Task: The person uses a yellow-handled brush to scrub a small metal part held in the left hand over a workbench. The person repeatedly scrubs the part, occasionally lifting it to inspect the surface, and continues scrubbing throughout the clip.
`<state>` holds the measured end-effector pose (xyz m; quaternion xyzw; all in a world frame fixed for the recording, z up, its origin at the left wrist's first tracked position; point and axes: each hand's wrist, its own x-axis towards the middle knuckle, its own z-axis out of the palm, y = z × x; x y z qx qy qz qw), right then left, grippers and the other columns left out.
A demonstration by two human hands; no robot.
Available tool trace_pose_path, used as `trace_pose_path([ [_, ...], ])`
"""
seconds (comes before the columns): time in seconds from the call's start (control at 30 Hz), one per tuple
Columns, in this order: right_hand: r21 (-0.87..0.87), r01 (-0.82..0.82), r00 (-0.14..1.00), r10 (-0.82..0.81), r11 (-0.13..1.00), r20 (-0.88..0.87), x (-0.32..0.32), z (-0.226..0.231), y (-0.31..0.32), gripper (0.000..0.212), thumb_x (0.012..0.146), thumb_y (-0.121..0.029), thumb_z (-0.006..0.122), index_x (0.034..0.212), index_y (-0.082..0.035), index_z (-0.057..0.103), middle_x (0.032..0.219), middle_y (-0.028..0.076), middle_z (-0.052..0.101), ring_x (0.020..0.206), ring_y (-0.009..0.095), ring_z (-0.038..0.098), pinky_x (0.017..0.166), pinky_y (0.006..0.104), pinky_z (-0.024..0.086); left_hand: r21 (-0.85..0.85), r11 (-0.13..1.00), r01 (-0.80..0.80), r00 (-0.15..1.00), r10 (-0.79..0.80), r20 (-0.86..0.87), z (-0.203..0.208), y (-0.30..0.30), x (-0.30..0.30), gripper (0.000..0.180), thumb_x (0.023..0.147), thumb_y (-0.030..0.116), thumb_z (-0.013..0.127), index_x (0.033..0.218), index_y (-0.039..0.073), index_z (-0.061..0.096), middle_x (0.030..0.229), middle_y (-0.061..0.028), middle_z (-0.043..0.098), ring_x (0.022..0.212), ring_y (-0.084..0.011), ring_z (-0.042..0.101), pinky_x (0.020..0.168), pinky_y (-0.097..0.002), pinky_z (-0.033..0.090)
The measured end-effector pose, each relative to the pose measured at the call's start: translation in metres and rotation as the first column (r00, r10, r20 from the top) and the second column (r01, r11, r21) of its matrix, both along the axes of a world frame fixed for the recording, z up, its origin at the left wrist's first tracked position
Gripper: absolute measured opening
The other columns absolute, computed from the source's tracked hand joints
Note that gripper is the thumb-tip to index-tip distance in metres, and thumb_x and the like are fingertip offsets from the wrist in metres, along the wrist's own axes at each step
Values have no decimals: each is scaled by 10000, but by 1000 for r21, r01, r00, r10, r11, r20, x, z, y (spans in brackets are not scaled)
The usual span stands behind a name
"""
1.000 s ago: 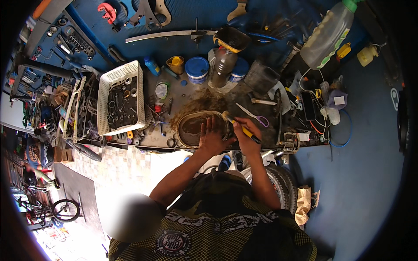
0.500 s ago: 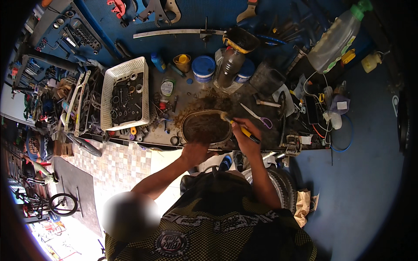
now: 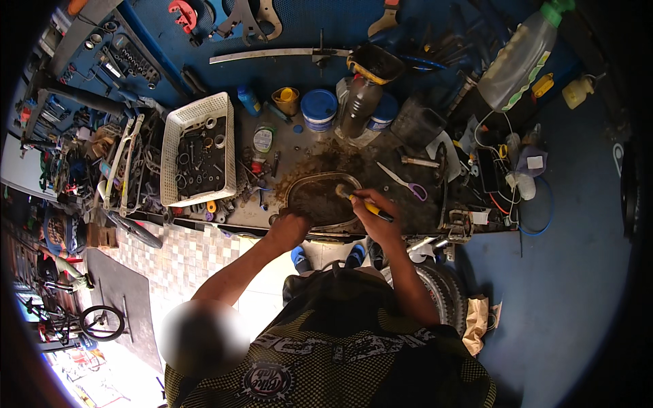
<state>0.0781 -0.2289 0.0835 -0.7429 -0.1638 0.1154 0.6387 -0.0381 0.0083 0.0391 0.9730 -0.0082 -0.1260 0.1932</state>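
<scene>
An oval, rimmed tray (image 3: 288, 197) with a dark, dirty bottom lies at the front of the workbench. My right hand (image 3: 378, 221) is closed around a brush (image 3: 378, 211) with a yellow and black handle. The brush's pale bristles are over the tray's right half. At the tray's front left rim, my left hand (image 3: 288, 231) has its fingers curled in; whatever they grip is hidden beneath them. To the right of the tray lie scissors (image 3: 416, 191) with purple handles.
A cream plastic basket (image 3: 167, 156) of metal parts stands on the left. Behind the tray are a blue-lidded tub (image 3: 319, 109), a dark bottle (image 3: 358, 109) and a small label-bearing bottle (image 3: 262, 139). Cables and a phone (image 3: 487, 170) lie at the right end.
My left hand has moved left along the tray's front rim. My right hand has shifted slightly left and down, bringing the brush's bristles from the far right rim further inside the tray.
</scene>
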Motion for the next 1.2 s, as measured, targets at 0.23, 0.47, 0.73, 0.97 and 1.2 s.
trace_pose_path([
  [0.23, -261, -39, 974, 95, 965, 205, 2, -31, -3, 267, 926, -240, 836, 1132, -88, 760, 901, 56, 777, 840, 120, 725, 790, 284, 554, -214, 962, -171, 985, 167, -36, 1, 4, 18, 157, 987, 190, 679, 1068, 96, 775, 904, -178, 760, 830, -296, 766, 726, -432, 603],
  [0.47, -445, -96, 955, 208, 890, 211, 11, -28, -1, 284, 899, -318, 838, 1088, -120, 762, 951, 97, 789, 923, 266, 770, 803, 366, 586, -832, 277, -481, 792, 544, -277, -6, 7, 44, 166, 983, 81, 713, 1112, -12, 760, 900, -94, 761, 796, -146, 733, 670, -292, 597],
  [0.73, -582, 87, 818, 276, 809, 505, 12, -26, 4, 269, 899, -309, 804, 1083, -121, 747, 935, 102, 770, 882, 337, 697, 775, 438, 568, -884, -14, -468, 761, 503, -410, -20, -3, 54, 224, 985, 71, 701, 1191, -17, 699, 1061, -125, 764, 873, -191, 746, 705, -320, 626],
  [0.97, 15, -82, 995, 83, 997, -56, 8, -22, 26, 185, 995, -248, 756, 1060, -77, 725, 859, 39, 732, 823, 92, 663, 750, 274, 525, -848, 204, -490, 734, 621, -275, -9, -20, 62, 218, 964, 15, 665, 1162, -69, 701, 972, -130, 775, 766, -168, 740, 682, -331, 655],
  [1.2, -102, -46, 998, 50, 994, 40, 10, -15, 24, 209, 1019, -207, 746, 1077, -12, 695, 812, 10, 680, 787, 45, 593, 724, 237, 490, -858, 359, -367, 732, 681, -28, -2, -27, 71, 336, 899, -57, 601, 1214, -45, 716, 878, -99, 771, 705, -143, 726, 615, -295, 601],
])
